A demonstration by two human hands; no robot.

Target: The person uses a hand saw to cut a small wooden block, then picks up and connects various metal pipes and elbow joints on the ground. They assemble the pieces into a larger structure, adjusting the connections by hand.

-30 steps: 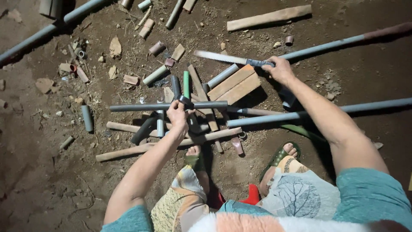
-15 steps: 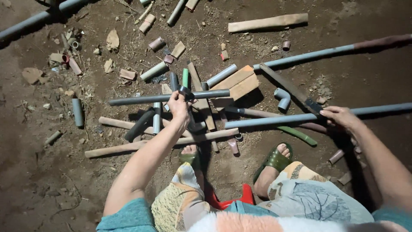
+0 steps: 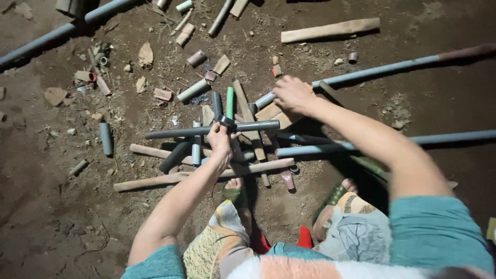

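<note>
right hand [image 3: 292,94] moved onto wood block [image 3: 274,111]; left hand [image 3: 221,138] still grips grey pipe [image 3: 206,130]

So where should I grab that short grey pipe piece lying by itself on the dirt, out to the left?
Probably around its middle, coming straight down from above. The short grey pipe piece lies flat on the dirt floor, nearly upright in the picture, with bare ground along both long sides, so fingers could pinch across its round body from left and right. Nothing leans on it.
</note>
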